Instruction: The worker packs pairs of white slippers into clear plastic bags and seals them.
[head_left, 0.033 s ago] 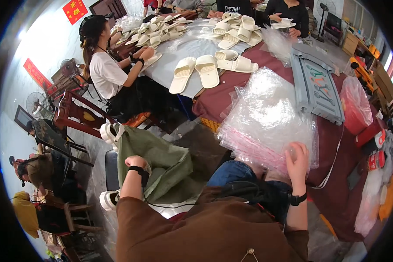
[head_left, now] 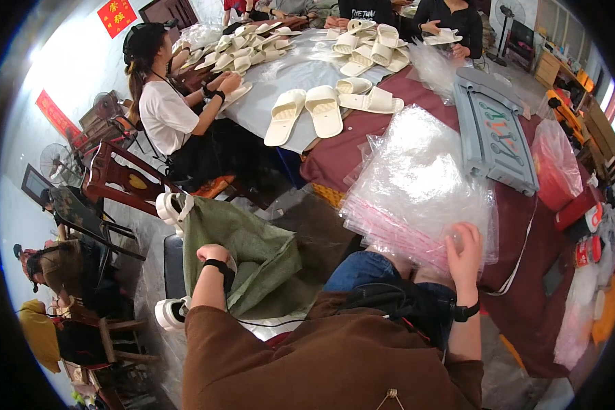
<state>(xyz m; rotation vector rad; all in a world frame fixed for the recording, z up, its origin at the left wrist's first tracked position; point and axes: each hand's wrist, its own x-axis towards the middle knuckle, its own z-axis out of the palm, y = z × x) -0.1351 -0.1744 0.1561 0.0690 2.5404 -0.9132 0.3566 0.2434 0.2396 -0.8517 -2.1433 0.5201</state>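
Note:
My left hand (head_left: pixel 214 253) is over the mouth of a green woven sack (head_left: pixel 236 222) at my left, back of the hand up. Its fingers point down and are hidden, so their grip does not show. A pale edge of something I cannot make out shows beside its wrist. My right hand (head_left: pixel 465 247) rests at the near right edge of a stack of clear plastic bags (head_left: pixel 420 178) with pink strips. Its fingers are bent and spaced from the thumb, touching the top bags. Beyond the stack stands a pair of cream slippers (head_left: pixel 288 113), with another pair (head_left: pixel 372 101) to its right.
A grey plastic folding stool (head_left: pixel 495 130) lies right of the bags on the maroon-covered table (head_left: pixel 533 273). Heaped slippers (head_left: pixel 246 48) fill the far table. A person in a white shirt (head_left: pixel 171 116) sits at the left. White shoes (head_left: pixel 171 313) are beside the sack.

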